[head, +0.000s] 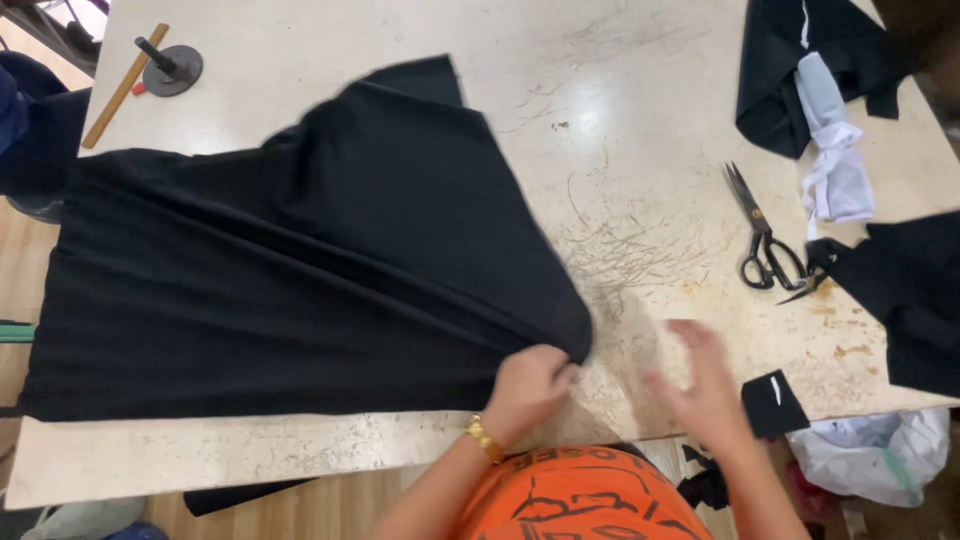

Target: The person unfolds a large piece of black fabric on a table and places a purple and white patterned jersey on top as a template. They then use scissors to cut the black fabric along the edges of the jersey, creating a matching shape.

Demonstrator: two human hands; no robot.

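Notably, the left hand (530, 385) pinched the near right corner of the black fabric (300, 270), which spread leftward across the desk (640, 120); the right hand (705, 385) hovered open, empty, just beside it.

Bare table (640, 140) lies open at twelve to one o'clock of the right hand (705, 385), scratched but unoccupied up to the far edge. At two o'clock the black scissors (765, 240) block the way, with white cloth (835, 150) and black scraps (910, 290) beyond. From nine to eleven o'clock the black fabric (300, 270) covers the surface, its corner pinched by the left hand (530, 385). A round weight (170, 68) and wooden ruler (125, 85) sit far off at ten.
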